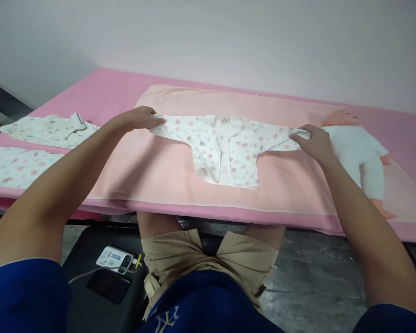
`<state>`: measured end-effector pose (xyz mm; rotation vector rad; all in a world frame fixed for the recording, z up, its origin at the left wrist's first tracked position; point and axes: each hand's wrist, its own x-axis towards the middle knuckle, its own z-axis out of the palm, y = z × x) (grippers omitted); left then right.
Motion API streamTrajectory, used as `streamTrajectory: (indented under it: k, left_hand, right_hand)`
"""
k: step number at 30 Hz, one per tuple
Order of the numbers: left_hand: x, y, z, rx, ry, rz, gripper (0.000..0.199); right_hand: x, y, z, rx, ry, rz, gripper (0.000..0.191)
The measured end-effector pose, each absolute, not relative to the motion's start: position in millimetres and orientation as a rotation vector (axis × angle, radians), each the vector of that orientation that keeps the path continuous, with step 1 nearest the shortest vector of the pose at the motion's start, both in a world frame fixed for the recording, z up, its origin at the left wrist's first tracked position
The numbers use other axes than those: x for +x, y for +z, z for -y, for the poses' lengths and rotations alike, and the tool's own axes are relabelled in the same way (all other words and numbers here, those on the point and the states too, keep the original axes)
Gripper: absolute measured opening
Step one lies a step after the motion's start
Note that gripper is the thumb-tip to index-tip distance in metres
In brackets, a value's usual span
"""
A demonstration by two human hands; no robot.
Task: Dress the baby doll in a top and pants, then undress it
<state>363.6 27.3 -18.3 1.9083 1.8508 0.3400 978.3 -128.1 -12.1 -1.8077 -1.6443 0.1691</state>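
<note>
white shirt [244,152], sleeve ends [164,131] pinched in fingers [158,121]

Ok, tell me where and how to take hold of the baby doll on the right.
Grip the baby doll around its white-clothed torso, probably one hand to each flank, from the near side: its head lies towards the wall, its legs towards you, and the torso is broadest. The left hand and right hand each pinch a sleeve of the baby shirt.
</note>
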Motion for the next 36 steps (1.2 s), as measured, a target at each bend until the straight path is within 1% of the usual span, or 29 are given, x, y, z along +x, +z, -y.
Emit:
streamTrajectory:
  k: [1, 4, 7, 9, 12, 16, 18, 22, 25, 29, 32, 34, 36]
  left_hand:
    - [358.3, -17.3, -37.0, 1.881, 0.365, -1.833, 0.096]
    - [360.2, -21.8, -55.6, 1.868, 0.525, -1.789, 0.082]
    - [377.6, -35.8, -64.9, 1.861, 0.683, -1.889, 0.066]
    - [387.9, -47.7, -69.9, 1.882, 0.697, -1.946, 0.055]
    - [393.6, -65.7, -76.7, 1.913, 0.63, -2.004, 0.046]
    - [390.3, -87.7, -77.2, 1.856, 0.538, -2.06, 0.043]
    - [389.7, -96.8, -72.3, 1.86, 0.593, -2.082, 0.039]
    - [393.1, -106.3, -61.4, 1.91, 0.736, -2.113, 0.025]
    - [395.6, -106.2, -58.3, 1.889, 0.797, -2.107, 0.021]
    - [395.0, -106.4, -55.8, 1.872, 0.831, -2.116, 0.022]
    - [394.9, -105.5, -48.8, 1.902, 0.921, -2.127, 0.032]
    - [400.4, -100.5, -42.5, 2.004, 1.01, -2.096, 0.037]
    - [415.6, -90.7, -37.1, 2.186, 1.012, -1.963, 0.032]
  right_hand:
    - [978.3, -8.3, 118.7, -1.804, 0.156, 1.617, 0.033]
    - [972.3, -4.8, 87.8, -1.864, 0.119, 1.576, 0.029]
    - [962.7, -12.9, 62.6, -1.993, 0.119, 1.568, 0.021]
    - [959.0, -23.8, 52.8, -2.046, 0.146, 1.587, 0.022]
    - [959.4, -47.5, 50.0, -2.086, 0.137, 1.605, 0.032]
    - [963.1, -86.4, 60.6, -2.064, 0.057, 1.557, 0.061]
    - [964.8, -102.9, 65.1, -2.028, 0.059, 1.481, 0.065]
    - [969.7, -120.7, 65.2, -1.958, 0.039, 1.417, 0.054]
    - [974.9, -125.5, 62.1, -1.955, -0.012, 1.461, 0.051]
    - [978.9, -124.9, 62.0, -1.961, -0.178, 1.53, 0.054]
    - [964.1, -112.0, 71.5, -1.86, -0.383, 1.613, 0.048]
    - [938.0, -97.6, 84.7, -1.768, -0.36, 1.666, 0.04]
    - [899.5, -83.0, 101.5, -1.673, -0.169, 1.749, 0.032]
